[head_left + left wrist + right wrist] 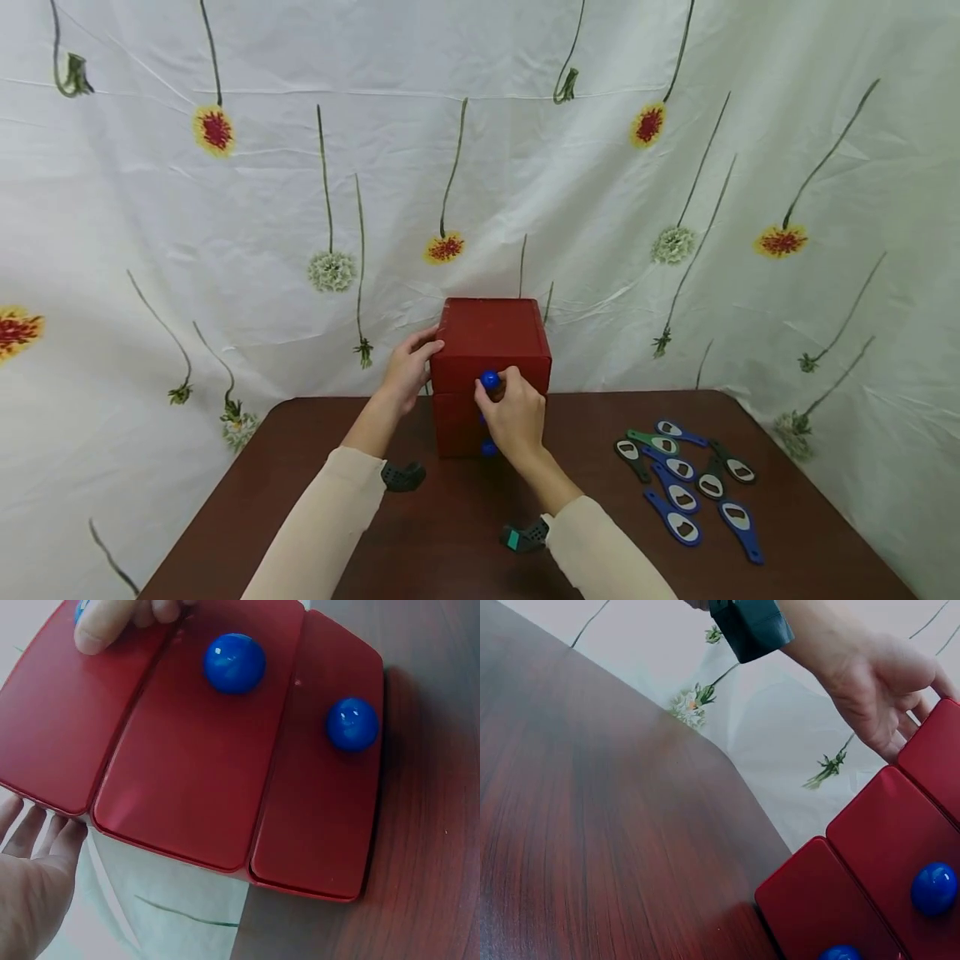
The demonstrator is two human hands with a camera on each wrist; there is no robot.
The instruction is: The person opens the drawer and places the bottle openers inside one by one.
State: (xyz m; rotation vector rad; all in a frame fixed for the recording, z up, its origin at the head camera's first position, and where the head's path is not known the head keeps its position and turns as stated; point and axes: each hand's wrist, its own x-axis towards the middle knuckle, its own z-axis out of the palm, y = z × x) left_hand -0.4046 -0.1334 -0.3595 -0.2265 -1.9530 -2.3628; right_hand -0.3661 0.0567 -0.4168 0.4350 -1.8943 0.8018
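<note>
A red box [491,327] with three stacked drawers, each with a round blue knob, stands at the back of the table. My right hand [519,417] pinches the top drawer's blue knob [490,380] between thumb and index finger. Against the box's left side, near its top, rests my left hand [407,372], its fingers extended along that side. The left wrist view shows the middle knob [235,664] and the bottom knob [352,724] untouched on their drawer fronts. Part of the top knob is hidden behind my right thumb [96,634] there.
Several bottle openers, blue, black and green, lie in a loose group on the right of the dark brown table [585,525]; one blue bottle opener [738,525] is nearest the right edge. Behind the table hangs a white flower-print cloth [390,133].
</note>
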